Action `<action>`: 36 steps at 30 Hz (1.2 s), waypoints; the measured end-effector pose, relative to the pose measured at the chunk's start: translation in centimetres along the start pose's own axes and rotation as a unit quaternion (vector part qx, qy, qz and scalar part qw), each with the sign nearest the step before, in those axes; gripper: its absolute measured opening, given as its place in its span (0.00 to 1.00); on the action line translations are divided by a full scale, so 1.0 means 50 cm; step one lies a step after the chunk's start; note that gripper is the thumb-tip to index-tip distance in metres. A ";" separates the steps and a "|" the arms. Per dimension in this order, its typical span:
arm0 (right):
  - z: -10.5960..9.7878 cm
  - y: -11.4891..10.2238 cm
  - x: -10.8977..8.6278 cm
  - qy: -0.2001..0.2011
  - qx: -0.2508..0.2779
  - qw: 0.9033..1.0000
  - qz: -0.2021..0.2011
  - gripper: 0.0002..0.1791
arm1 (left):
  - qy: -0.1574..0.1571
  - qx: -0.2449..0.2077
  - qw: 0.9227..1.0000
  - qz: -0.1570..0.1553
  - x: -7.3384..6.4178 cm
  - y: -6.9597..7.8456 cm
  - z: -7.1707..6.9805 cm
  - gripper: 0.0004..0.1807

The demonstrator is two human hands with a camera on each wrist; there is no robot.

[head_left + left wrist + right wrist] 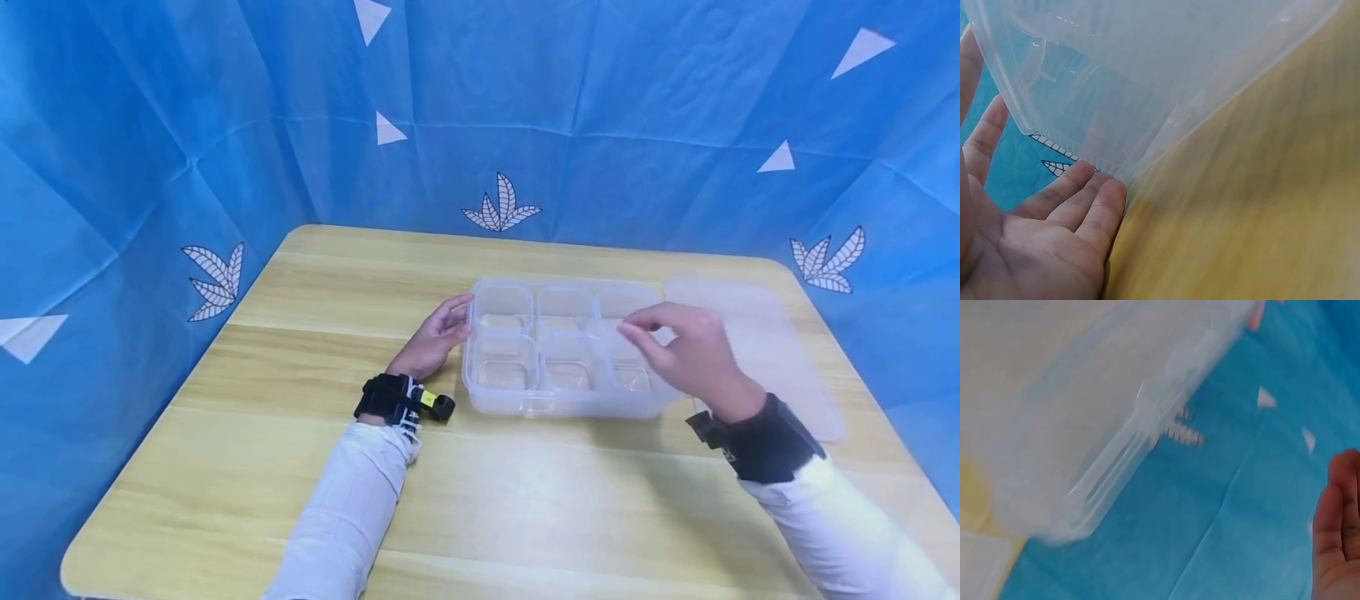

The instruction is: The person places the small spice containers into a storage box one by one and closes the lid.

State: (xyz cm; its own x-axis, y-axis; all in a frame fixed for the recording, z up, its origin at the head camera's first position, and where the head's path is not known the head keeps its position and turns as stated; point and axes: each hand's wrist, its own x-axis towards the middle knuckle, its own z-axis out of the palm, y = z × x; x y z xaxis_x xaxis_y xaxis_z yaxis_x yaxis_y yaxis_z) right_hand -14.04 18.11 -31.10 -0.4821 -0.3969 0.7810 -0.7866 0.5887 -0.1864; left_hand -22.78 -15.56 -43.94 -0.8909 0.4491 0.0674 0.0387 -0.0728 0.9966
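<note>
A translucent plastic storage box stands on the table, with several small square compartments inside it. My left hand rests against the box's left side, its fingers extended. In the left wrist view the left fingertips meet the lower edge of the box wall. Above the right-hand compartments hovers my right hand, thumb and index finger close together. No object shows between them. The right wrist view catches only a few right fingers at its edge, apart from the blurred box.
A flat translucent lid lies on the table to the right of the box, partly behind my right hand. The wooden table has rounded corners. Blue patterned cloth hangs around its back and sides.
</note>
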 end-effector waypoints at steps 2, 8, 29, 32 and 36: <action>-0.023 0.012 -0.007 0.036 -0.001 0.998 0.049 0.17 | 0.002 -0.002 1.000 0.001 0.003 0.001 0.001 0.31; -0.093 0.057 -0.047 0.112 -0.026 0.944 0.310 0.08 | 0.004 -0.013 1.000 0.001 0.004 0.003 0.005 0.33; -0.256 0.210 -0.243 -0.093 -0.022 0.674 0.733 0.49 | 0.043 0.064 0.997 -0.025 -0.003 0.012 0.021 0.31; -0.268 0.218 -0.247 -0.140 -0.009 0.662 0.736 0.53 | 0.061 0.102 0.992 -0.031 0.000 0.030 0.017 0.33; -0.281 0.224 -0.250 -0.182 0.008 0.658 0.731 0.55 | 0.083 0.156 0.984 -0.022 0.003 0.066 0.005 0.35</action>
State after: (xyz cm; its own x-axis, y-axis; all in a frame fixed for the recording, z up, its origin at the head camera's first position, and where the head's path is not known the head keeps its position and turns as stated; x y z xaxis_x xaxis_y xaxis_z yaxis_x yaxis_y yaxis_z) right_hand -11.40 39.57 -34.57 -0.7859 0.4411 -0.4332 0.6174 0.5229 -0.5877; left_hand -22.66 -15.50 -40.62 -0.9556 0.2919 0.0408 0.1123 0.2327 0.9660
